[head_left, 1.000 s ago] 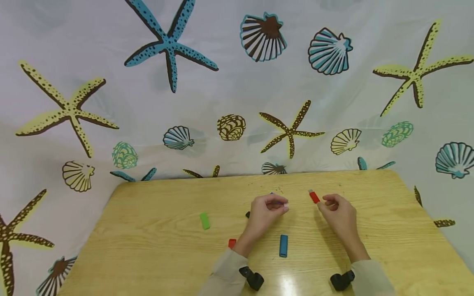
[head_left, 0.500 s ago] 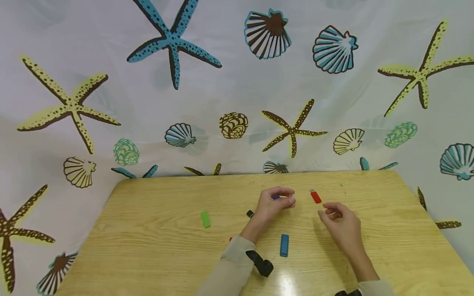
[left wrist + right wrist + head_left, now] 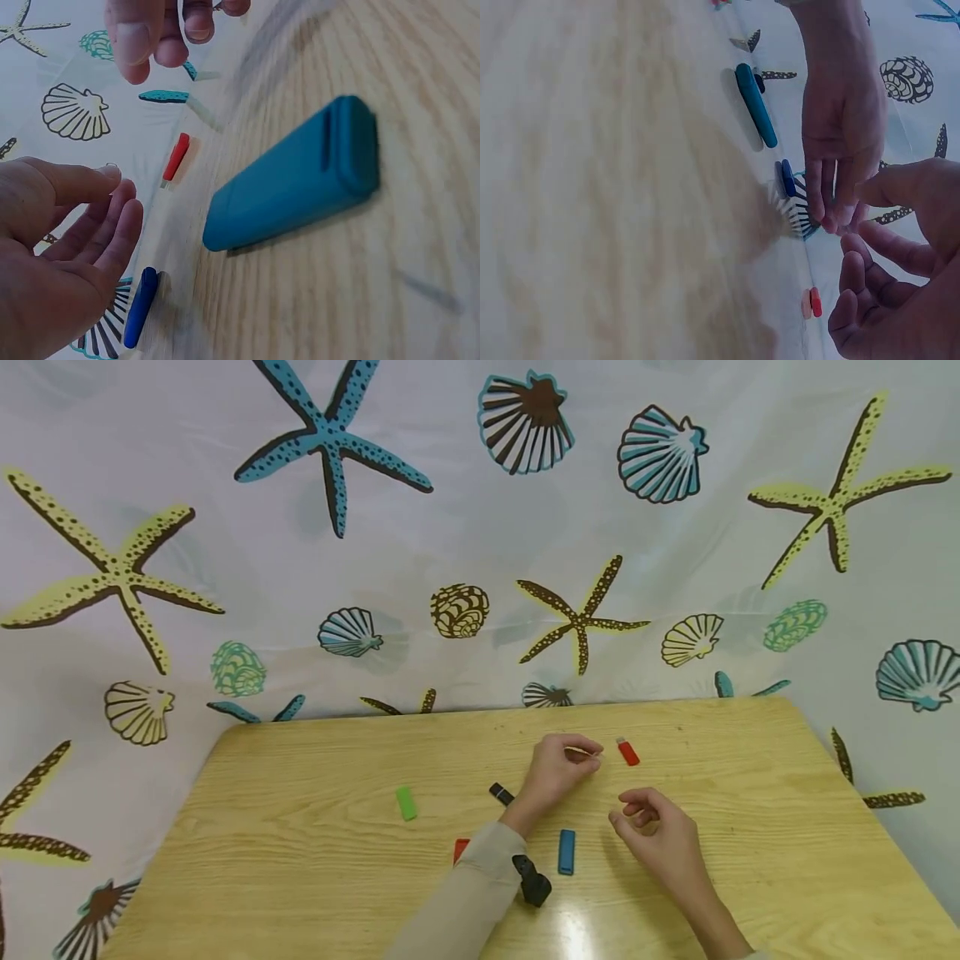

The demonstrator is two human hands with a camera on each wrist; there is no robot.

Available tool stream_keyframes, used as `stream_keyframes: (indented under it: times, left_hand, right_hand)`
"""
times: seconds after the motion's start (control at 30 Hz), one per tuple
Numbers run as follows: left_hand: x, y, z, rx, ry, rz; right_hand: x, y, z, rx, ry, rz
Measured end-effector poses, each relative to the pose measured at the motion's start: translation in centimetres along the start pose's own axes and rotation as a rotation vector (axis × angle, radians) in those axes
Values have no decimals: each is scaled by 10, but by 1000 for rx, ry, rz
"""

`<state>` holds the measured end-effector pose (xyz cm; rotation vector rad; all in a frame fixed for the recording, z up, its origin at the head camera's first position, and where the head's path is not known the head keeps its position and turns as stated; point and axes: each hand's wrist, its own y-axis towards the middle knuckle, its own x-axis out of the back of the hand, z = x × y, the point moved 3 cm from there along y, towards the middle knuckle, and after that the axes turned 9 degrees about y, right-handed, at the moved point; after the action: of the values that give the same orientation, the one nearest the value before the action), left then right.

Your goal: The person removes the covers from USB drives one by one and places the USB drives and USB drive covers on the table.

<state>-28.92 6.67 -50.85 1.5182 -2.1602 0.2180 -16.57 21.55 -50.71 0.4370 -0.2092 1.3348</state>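
Note:
My left hand (image 3: pixel 558 768) is held over the table, its thumb and fingertips pinching a tiny clear piece (image 3: pixel 111 166) too small to identify. A dark blue stick (image 3: pixel 141 307) lies beyond that hand, which hides it in the head view. The right hand (image 3: pixel 660 839) hovers to the right, fingers loosely bent and nothing between them. Ahead of it lies a red USB stick (image 3: pixel 628 752) with its metal plug showing. Between the forearms rests a teal-blue USB stick (image 3: pixel 566 852), large in the left wrist view.
On the wooden table (image 3: pixel 300 877) also lie a black USB stick (image 3: pixel 501 793), a bright green stick (image 3: pixel 406 803) and a red piece (image 3: pixel 461 848) partly covered by the left sleeve. A shell-and-starfish cloth (image 3: pixel 420 543) hangs behind the table's far edge.
My left hand has moved forward and right with the small clear piece, uncovering the black stick. The right hand has drawn back toward me and left, away from the red USB stick.

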Motion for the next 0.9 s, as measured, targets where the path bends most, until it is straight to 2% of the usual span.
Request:
stream_keyframes:
  times: [0.13, 0.3, 0.53, 0.77, 0.9]
  left_hand:
    - [-5, 10, -1, -70, 122, 30]
    - [-9, 21, 0, -123, 229, 88]
    - [-14, 32, 3, -116, 310, 165]
    - [-21, 42, 7, -74, 339, 200]
    - [-24, 46, 8, -79, 357, 207]
  right_hand:
    - [-6, -8, 1, 21, 11, 39]
    - [-13, -16, 3, 47, 10, 68]
    - [-19, -22, 8, 38, -16, 124]
    - [-22, -24, 9, 49, -35, 174]
    - [-22, -25, 8, 30, -24, 189]
